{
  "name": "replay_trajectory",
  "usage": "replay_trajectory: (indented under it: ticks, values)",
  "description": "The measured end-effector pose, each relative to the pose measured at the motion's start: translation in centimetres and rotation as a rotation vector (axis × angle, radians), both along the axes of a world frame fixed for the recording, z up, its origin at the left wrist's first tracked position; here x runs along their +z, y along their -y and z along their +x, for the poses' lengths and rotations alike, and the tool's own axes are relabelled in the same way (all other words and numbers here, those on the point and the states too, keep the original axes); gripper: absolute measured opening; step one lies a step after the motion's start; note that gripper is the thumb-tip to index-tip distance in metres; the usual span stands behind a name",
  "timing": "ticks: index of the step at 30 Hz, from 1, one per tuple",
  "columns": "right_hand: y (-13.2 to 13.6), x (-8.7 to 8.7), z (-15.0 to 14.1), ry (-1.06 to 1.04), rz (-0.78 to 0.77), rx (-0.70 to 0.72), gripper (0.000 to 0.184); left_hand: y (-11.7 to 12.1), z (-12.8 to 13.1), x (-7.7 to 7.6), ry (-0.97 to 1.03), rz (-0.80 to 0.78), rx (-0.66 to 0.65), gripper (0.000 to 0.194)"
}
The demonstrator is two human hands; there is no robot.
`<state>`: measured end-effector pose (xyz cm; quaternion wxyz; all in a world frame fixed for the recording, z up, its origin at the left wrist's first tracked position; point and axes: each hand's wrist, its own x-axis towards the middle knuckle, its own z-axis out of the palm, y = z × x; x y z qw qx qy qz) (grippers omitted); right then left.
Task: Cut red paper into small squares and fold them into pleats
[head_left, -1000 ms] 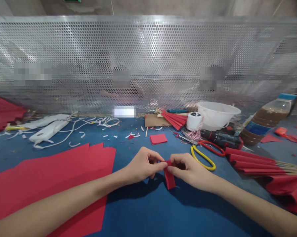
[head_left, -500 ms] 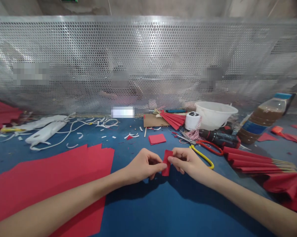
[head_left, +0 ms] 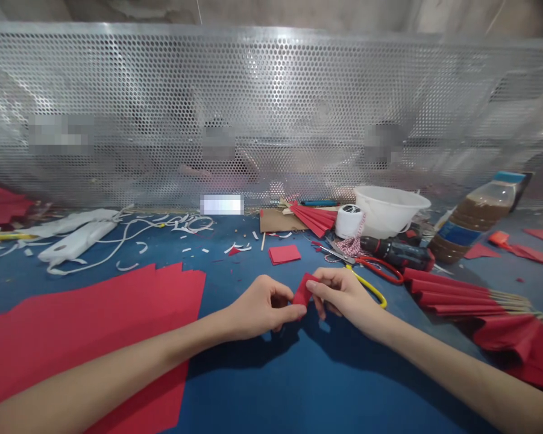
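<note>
Looks like matt, smooth paper in the narrow red folded strip [head_left: 302, 293], the large flat red sheets [head_left: 103, 325] and the small red rectangular stack [head_left: 284, 254]. Seems matt across the pleated red fan [head_left: 454, 296], paper or thin cloth, hard to tell. Gleams as bare metal along the tall silver perforated panel [head_left: 271, 96]. Reads as dull cardboard in the flat brown piece [head_left: 276, 222]. Shines as smooth plastic on the oblong white power strip [head_left: 78, 241], the ribbed clear bottle [head_left: 475, 217] and the curved yellow scissor handle [head_left: 371, 289]. Shows satin plastic on the round white tub [head_left: 382, 215]. Has a faint sheen over the smooth blue tabletop [head_left: 262, 389].
</note>
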<state>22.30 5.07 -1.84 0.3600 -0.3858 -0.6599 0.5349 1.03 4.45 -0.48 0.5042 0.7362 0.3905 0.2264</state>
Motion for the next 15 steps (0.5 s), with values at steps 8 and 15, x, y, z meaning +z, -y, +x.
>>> replay_trajectory:
  ticks: [8,15]
  values:
    - [-0.1,-0.1,-0.1,-0.083,-0.035,-0.087,0.042,-0.7,-0.1,-0.5,0.059,-0.011,0.029,0.034]
    - [0.0,0.1,-0.2,-0.040,-0.036,-0.096,0.042,-1.3,-0.3,-1.0,0.200,0.091,0.357,0.039]
